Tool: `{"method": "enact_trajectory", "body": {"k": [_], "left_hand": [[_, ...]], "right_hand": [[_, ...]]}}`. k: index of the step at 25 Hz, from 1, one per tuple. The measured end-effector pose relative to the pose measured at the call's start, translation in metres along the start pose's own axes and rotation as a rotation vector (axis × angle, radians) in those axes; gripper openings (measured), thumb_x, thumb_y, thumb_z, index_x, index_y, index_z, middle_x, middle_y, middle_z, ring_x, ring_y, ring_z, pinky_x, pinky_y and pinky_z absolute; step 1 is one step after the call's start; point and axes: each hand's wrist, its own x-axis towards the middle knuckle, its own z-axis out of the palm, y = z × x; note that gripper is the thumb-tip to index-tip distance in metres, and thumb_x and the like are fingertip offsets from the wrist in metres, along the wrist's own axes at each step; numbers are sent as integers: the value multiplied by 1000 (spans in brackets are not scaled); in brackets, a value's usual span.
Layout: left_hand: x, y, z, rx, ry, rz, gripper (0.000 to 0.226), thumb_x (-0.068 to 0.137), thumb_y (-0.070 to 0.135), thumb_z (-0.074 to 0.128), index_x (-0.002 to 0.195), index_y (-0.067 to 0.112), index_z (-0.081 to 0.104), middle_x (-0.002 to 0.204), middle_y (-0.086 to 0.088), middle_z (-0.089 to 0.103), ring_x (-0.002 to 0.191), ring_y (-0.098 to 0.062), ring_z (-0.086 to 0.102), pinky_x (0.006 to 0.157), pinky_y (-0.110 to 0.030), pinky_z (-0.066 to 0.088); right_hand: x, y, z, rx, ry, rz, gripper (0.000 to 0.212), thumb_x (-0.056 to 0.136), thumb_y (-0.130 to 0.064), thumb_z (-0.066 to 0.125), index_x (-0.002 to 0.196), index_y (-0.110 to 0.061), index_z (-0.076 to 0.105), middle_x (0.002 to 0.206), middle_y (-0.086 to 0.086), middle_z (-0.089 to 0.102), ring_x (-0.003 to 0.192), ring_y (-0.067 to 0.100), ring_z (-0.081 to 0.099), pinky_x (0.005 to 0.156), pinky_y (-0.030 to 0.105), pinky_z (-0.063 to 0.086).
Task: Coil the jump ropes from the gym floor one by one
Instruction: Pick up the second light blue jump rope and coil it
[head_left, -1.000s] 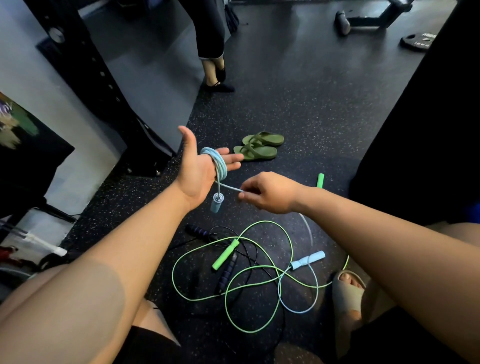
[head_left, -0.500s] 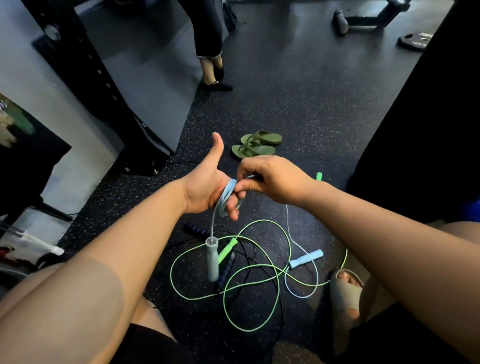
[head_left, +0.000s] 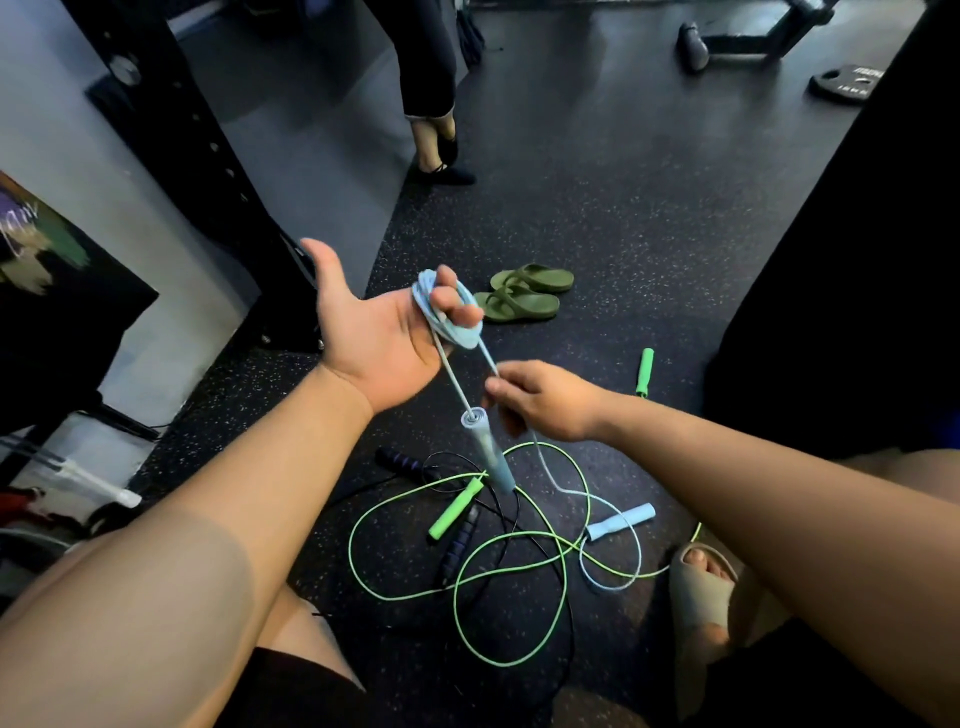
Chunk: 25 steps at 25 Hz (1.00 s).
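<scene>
Down at the lower right of the frame, nearest to me, my foot sits in a beige slide sandal (head_left: 701, 587) on the speckled gym floor (head_left: 649, 208). Just left of it, in the lower centre, the green jump rope (head_left: 467, 577) lies in loose crossing loops, one green handle (head_left: 457, 506) inside the tangle and the other (head_left: 645, 371) well apart at centre right. A black jump rope (head_left: 460, 545) with dark purple-ribbed handles lies mixed in with the green loops. The light blue jump rope (head_left: 447, 317) is partly off the floor: its floor handle (head_left: 621, 521) rests beside the green cord, and its cord rises to my right hand (head_left: 545, 400), where thumb and curled fingers pinch it. From there the cord runs up to my left hand (head_left: 374, 338), held palm up at centre frame with the thumb spread wide; several turns are wound round its curled fingers, so the coil sits on that hand. The rope's other blue handle (head_left: 485, 452) hangs from the coil on a short length of cord, tilted, just beside my right hand; I cannot tell whether they touch. Beyond the hands a pair of olive flip-flops (head_left: 524, 293) lies side by side. Farther up, at top centre, another person's legs (head_left: 436, 130) stand by a black rack upright (head_left: 208, 156), and a weight plate (head_left: 847, 80) lies at upper right.
</scene>
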Motion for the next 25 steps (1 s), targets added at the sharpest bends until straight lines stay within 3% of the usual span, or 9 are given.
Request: {"method": "enact_trajectory", "body": {"k": [2, 4, 7, 11, 15, 17, 21, 25], "left_hand": [[3, 1, -3, -54, 36, 114, 118, 62, 103, 23, 108, 0, 60, 94, -10, 63, 102, -37, 66, 104, -42, 46], [6, 1, -4, -60, 81, 195, 121, 65, 101, 22, 120, -2, 55, 105, -16, 65, 118, -41, 61, 105, -46, 46], [12, -3, -7, 66, 159, 200, 127, 70, 97, 14, 134, -9, 42, 115, -21, 69, 118, -38, 64, 113, -49, 40], [19, -13, -12, 539, 326, 24, 125, 77, 90, -6, 143, -6, 38, 120, -19, 71, 117, -27, 67, 115, -45, 34], [20, -19, -10, 860, 175, -324, 136, 70, 93, -13, 131, -7, 56, 121, -21, 70, 121, -24, 63, 121, -44, 24], [16, -22, -7, 976, 51, -467, 140, 68, 91, -20, 111, -9, 68, 108, -21, 73, 113, -29, 67, 114, -42, 31], [8, -26, 1, 984, -62, -649, 130, 65, 94, -14, 87, -8, 64, 68, -20, 67, 74, -38, 69, 83, -39, 50], [3, -19, 6, 800, -151, -634, 114, 59, 97, -13, 71, 4, 52, 43, -9, 47, 47, -29, 57, 73, -35, 53]], "right_hand": [[0, 2, 7, -52, -96, 17, 29, 105, -28, 46, 87, -9, 57, 70, 9, 67, 58, 14, 59, 66, 41, 53], [1, -2, 6, -112, -137, 5, 25, 104, -28, 47, 94, -11, 62, 64, 0, 64, 52, 9, 56, 63, 37, 52], [2, -15, -4, -253, -72, -52, 27, 104, -32, 47, 103, -14, 67, 63, -7, 57, 53, 2, 54, 60, 28, 46], [2, -28, -19, -322, 73, -150, 32, 100, -42, 52, 93, -17, 71, 70, 1, 64, 63, 17, 56, 61, 33, 43], [0, -36, -35, -247, 153, -152, 34, 89, -51, 66, 74, -21, 71, 55, -6, 56, 49, 7, 46, 50, 24, 34], [-2, -35, -40, -257, 169, -166, 37, 81, -56, 73, 72, -20, 71, 59, -5, 63, 52, 8, 52, 51, 26, 39], [-5, -32, -43, -427, 239, -300, 44, 74, -68, 68, 73, -24, 68, 64, -8, 64, 59, 10, 58, 52, 27, 42], [-4, -18, -42, -283, 278, -323, 49, 87, -62, 58, 70, -15, 58, 58, 2, 52, 53, 15, 44, 52, 32, 37]]}}
